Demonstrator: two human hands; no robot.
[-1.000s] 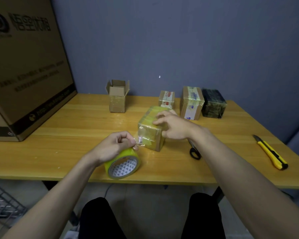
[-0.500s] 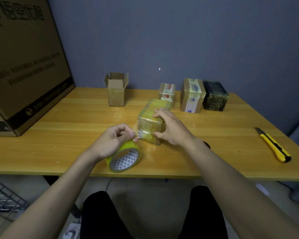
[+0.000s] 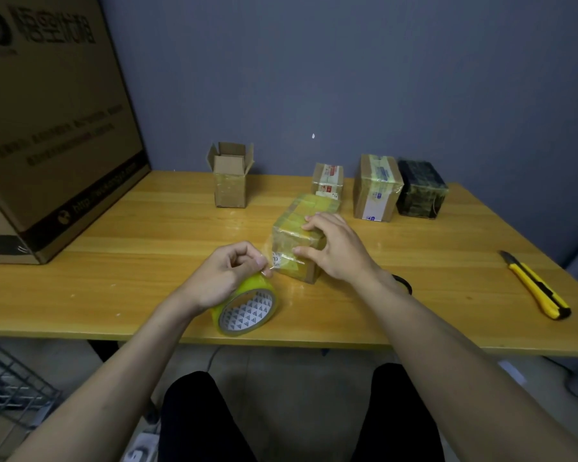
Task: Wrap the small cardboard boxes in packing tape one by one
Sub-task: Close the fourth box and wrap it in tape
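A small cardboard box (image 3: 297, 238), already glossy with yellowish tape, sits on the wooden tabletop (image 3: 147, 248) a little in from the near edge. The right hand (image 3: 334, 248) grips it from the right, fingers curled over its top and the thumb pressed on the near face. The left hand (image 3: 227, 275) is closed around a roll of yellow packing tape (image 3: 247, 308), which stands on its edge at the tabletop's front rim, its white patterned core facing the camera. The thumb and forefinger of that hand pinch a short clear strip of tape (image 3: 274, 265) that runs from the roll to the near left corner of the box.

Along the back by the grey wall stand an open-flapped carton (image 3: 231, 181), a small labelled box (image 3: 327, 180), a taller taped box (image 3: 376, 188) and a dark wrapped box (image 3: 421, 188), the last two touching. A large printed carton (image 3: 54, 121) fills the left end of the tabletop. A yellow utility knife (image 3: 536, 285) lies well to the right. Black scissor handles (image 3: 402, 283) peek out from behind the right forearm. A wire rack (image 3: 10, 381) shows at lower left, below the tabletop
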